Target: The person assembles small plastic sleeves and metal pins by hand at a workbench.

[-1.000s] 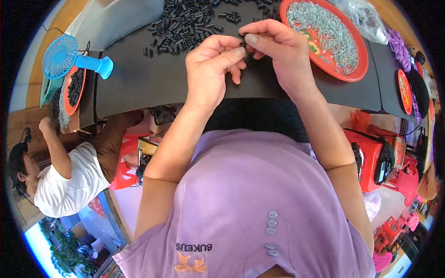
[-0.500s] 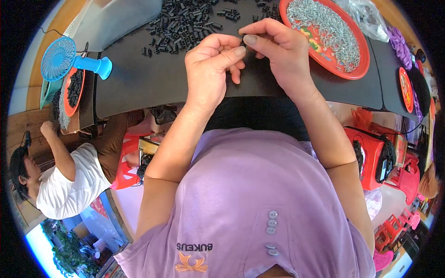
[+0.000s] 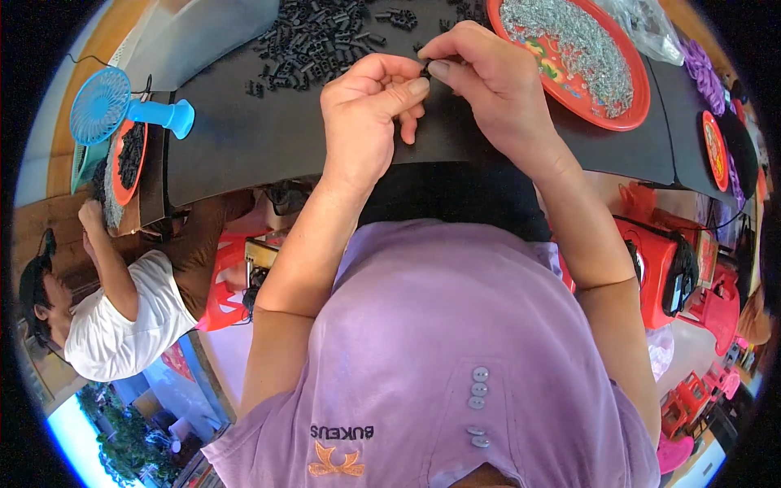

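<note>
Above the near part of the dark table, my two hands meet fingertip to fingertip. My left hand point(image 3: 366, 114) is closed in a pinch, thumb against forefinger, on a small black part point(image 3: 425, 71). From the other side, my right hand point(image 3: 500, 89) pinches at the same part between thumb and forefinger; the fingers cover most of it, so its exact kind is hidden. Beyond my left hand spreads a loose pile of small black tubular parts point(image 3: 313, 45). Beside my right hand lies a red oval tray point(image 3: 626, 122) holding many small silvery metal parts point(image 3: 582, 53).
A blue handheld fan point(image 3: 159, 114) stands at the table's left, near a translucent bin point(image 3: 215, 37). Clear plastic bags point(image 3: 643, 28), purple cord point(image 3: 704, 77) and a small red dish point(image 3: 714, 150) are at the right. Another person point(image 3: 134, 317) in white sits at the left.
My right hand has tilted, its back and wrist turning slightly up and right, while the fingertips stay at the black part. My left hand is nearly still. The other person's hand has moved slightly.
</note>
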A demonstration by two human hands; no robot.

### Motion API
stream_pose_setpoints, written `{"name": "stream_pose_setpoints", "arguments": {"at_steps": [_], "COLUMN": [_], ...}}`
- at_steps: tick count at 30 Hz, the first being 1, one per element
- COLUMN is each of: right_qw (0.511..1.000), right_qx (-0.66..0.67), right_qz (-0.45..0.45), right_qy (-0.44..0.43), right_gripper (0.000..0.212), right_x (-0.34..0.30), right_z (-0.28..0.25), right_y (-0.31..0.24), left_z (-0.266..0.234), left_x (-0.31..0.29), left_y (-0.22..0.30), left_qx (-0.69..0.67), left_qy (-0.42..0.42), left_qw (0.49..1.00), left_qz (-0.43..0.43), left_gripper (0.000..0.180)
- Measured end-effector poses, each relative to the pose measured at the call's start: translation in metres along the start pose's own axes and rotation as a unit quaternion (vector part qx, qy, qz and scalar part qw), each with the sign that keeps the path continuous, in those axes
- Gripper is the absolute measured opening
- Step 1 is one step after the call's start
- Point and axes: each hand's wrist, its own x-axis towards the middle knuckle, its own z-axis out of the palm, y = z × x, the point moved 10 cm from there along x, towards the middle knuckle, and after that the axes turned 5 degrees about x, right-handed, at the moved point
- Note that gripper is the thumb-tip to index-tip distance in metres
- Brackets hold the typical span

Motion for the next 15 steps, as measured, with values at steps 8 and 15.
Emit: {"name": "stream_pose_setpoints", "arguments": {"at_steps": [8,15], "right_qw": [0.999,0.961], "right_qx": [0.021,0.204], "right_qz": [0.035,0.188], "right_qy": [-0.011,0.015], "right_gripper": [0.011,0.012], "right_x": [-0.002,-0.011], "right_z": [0.002,0.008], "right_y": [0.013,0.039], "left_z": [0.001,0.002], "left_x": [-0.002,-0.003], "left_y": [0.003,0.003], "left_qx": [0.028,0.033], "left_qy": [0.032,0.038], "left_qw": [0.999,0.999], "left_qz": [0.012,0.014], "left_gripper": [0.010,0.010]}}
